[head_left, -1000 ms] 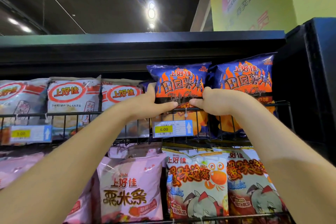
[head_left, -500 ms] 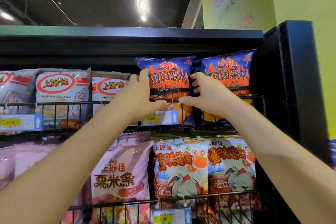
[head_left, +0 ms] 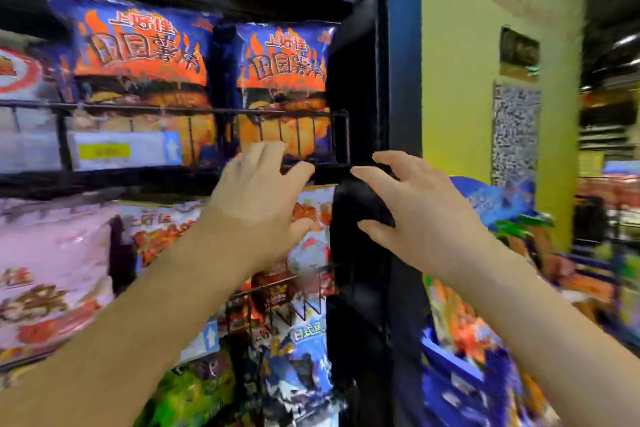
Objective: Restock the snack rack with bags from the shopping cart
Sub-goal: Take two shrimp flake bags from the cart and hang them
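Rack: black frame. Its right post ran straight up the middle of the view, and a wire rail crossed the front of the top shelf.
Flame bags: two blue-and-orange chip bags stood upright side by side behind that rail. The left flame bag sat above the price tag, and the right flame bag was just beside the post.
Left hand: empty, fingers spread and relaxed. It hovered in front of the bottom edge of the top shelf, right below the right flame bag. I couldn't tell if the fingertips touched the wire (way too smeary there).
Right hand: empty too, fingers loosely splayed, held in front of the post. It was near the left hand, with a gap between them.
Price tag: a white strip with a yellow patch, on the rail under the left flame bag. The digits were unreadable.
Lower shelf: pink bags sat on the left. A crab bag was partly hidden behind the left hand.
Cart: blue, near, and just right of the post. Snack bags were piled in it, all blurred.
Wall: yellow-green, far behind the rack on the right.
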Motion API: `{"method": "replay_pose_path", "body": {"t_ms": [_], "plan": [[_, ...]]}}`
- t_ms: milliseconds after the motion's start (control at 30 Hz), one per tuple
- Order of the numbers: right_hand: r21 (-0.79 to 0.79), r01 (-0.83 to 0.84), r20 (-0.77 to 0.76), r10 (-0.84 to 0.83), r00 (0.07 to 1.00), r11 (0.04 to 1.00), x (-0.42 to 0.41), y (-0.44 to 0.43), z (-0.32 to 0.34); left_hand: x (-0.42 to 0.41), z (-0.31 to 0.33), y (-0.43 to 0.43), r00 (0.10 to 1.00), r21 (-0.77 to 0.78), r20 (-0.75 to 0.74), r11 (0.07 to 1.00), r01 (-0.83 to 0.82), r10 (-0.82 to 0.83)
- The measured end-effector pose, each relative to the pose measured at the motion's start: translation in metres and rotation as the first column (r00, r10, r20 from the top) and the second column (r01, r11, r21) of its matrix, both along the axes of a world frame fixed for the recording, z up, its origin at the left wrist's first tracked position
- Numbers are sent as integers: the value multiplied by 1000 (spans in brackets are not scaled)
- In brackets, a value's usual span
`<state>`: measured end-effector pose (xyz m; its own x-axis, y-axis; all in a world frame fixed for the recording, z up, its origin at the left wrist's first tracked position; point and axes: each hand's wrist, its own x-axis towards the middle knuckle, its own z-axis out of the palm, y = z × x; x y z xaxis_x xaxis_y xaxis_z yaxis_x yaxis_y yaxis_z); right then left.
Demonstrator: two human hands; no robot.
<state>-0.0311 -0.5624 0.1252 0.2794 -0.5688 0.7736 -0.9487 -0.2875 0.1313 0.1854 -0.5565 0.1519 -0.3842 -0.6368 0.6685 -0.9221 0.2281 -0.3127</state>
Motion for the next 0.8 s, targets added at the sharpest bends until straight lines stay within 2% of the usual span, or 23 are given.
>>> {"method": "replay_pose_path", "body": {"t_ms": [167, 367, 700, 800], "plan": [[138, 197, 46, -205, 978, 970, -80, 35, -60, -87, -58, -20, 964, 105, -29, 958, 267, -266], [324, 414, 46, -451, 891, 851, -188, 103, -118, -212, -117, -10, 854, 269, -112, 812, 519, -508], [451, 589, 127, -701, 702, 671, -388, 222, -195, -456, -189, 55, 682, 413, -91, 596, 689, -726], [468, 584, 174, -717, 675, 663, -446, 250, -211, -524, -204, 77, 642, 439, -87, 550, 711, -761]]}}
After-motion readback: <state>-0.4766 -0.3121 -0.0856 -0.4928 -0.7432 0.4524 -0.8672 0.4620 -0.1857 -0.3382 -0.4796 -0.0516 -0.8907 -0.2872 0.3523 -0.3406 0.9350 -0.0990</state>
